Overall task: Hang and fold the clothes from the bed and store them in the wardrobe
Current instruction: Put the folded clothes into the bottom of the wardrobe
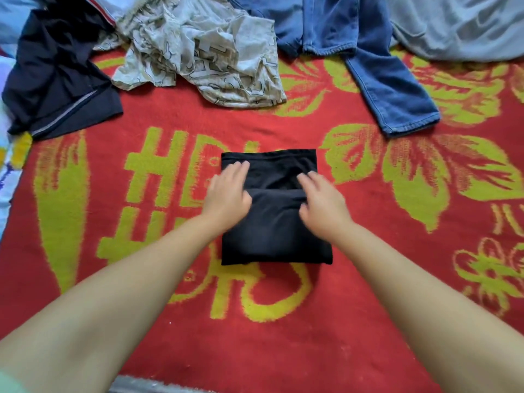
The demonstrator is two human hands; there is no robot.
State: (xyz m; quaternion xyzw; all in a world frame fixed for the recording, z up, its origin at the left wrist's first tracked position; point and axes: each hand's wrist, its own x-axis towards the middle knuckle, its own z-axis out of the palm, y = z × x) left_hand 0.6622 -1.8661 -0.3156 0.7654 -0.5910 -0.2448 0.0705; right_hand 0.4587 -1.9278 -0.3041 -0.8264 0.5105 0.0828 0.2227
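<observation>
A black garment (273, 234), folded into a small rectangle, lies in the middle of the red and yellow blanket (368, 279) on the bed. My left hand (228, 191) rests flat on its left side with fingers straight. My right hand (323, 199) lies on its right side, fingers spread over the fold line across the middle. Both forearms reach in from the bottom of the view.
Unfolded clothes lie along the far edge: a dark navy garment (59, 78) at the left, a cream patterned shirt (204, 52) in the middle, blue jeans (377, 66) to the right, and a grey cloth (459, 24) at the far right.
</observation>
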